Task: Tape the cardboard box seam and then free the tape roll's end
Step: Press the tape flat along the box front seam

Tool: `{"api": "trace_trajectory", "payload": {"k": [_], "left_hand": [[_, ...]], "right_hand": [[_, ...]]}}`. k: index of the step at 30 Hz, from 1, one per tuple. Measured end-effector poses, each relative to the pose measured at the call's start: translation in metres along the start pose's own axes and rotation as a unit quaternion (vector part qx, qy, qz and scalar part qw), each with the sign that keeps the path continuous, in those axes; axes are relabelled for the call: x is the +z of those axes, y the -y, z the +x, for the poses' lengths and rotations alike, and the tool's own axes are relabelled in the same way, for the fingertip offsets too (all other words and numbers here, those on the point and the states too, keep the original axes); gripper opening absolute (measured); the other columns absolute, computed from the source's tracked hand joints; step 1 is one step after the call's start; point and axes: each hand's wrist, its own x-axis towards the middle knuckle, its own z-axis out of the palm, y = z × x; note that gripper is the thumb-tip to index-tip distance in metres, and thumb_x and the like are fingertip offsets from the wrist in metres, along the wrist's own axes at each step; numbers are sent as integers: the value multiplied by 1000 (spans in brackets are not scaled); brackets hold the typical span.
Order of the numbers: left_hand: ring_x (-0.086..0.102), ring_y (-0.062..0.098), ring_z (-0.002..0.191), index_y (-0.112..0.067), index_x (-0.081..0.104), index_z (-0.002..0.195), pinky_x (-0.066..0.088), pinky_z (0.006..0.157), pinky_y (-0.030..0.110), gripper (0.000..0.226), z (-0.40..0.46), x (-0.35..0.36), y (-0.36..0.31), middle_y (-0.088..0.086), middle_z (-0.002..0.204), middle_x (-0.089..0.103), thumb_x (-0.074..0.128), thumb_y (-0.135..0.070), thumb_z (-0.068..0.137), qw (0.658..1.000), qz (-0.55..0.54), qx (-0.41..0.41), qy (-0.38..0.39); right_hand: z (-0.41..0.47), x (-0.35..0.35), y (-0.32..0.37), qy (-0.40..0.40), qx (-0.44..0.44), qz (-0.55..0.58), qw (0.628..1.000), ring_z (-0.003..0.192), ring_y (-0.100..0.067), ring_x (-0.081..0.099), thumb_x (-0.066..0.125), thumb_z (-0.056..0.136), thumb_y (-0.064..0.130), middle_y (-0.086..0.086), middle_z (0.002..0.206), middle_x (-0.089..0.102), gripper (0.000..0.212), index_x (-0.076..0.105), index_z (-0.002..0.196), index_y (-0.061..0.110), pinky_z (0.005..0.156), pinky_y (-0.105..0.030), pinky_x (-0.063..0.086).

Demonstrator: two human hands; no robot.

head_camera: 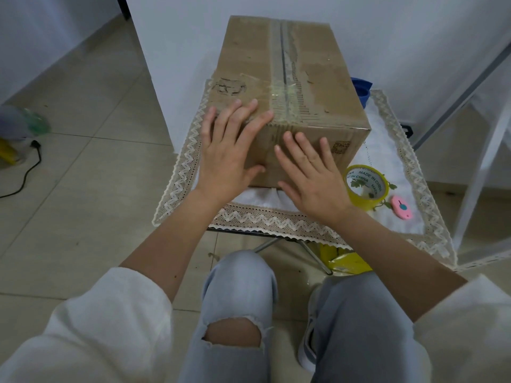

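A worn brown cardboard box stands on a small table, its top seam running away from me with shiny tape across the near end. My left hand lies flat over the box's near left corner, fingers spread on the top and thumb on the front face. Flat against the front face rests my right hand, fingers apart and holding nothing. A yellow tape roll stands on the cloth just right of my right hand, beside the box.
A white lace-edged cloth covers the table. A pink utility knife lies right of the roll. Something blue sits behind the box. My knees are below the table edge; a yellow packet lies on the tiled floor.
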Motion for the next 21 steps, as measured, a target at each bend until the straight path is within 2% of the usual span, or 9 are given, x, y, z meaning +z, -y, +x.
{"api": "trace_trajectory", "payload": {"k": [3,8,13,17,19,21], "left_hand": [[31,24,143,-29,39,144,7,121,46,103,0,-2,-2,3,151,44,87,-43,54,1000,-10,-3,4],[31,25,144,-28,40,144,5,121,46,102,0,-3,-4,3,151,43,88,-38,54,1000,-21,-9,9],[30,25,144,-28,40,144,4,121,45,103,0,-6,-5,3,151,43,89,-36,54,1000,-23,-11,10],[30,25,145,-27,42,143,3,121,45,103,0,-8,-7,3,151,43,90,-34,52,999,-27,-15,14],[30,25,145,-27,41,143,3,121,46,103,1,-8,-7,3,151,43,90,-34,53,999,-29,-18,18],[29,25,145,-28,41,144,4,121,47,102,1,-8,-7,3,151,43,89,-36,54,999,-31,-19,21]], "right_hand": [[-4,6,6,31,10,-10,999,149,-18,-8,41,102,41,-6,158,11,60,25,152,11,122,-45,-2],[-18,10,16,73,-12,-16,997,149,-23,11,34,102,42,-6,159,11,60,25,152,10,122,-43,-1],[-22,9,20,114,-6,-10,993,149,-21,6,30,102,45,-7,161,9,63,22,153,10,122,-44,2],[-46,12,25,182,-25,8,983,149,-19,16,23,101,49,-5,160,23,64,26,152,11,122,-39,-11],[-47,10,25,178,-17,20,984,149,-19,19,24,101,49,-5,159,25,63,29,151,11,122,-40,-7],[-39,3,23,136,-20,32,990,148,-21,22,28,102,46,-7,158,28,61,34,149,9,122,-43,3]]}}
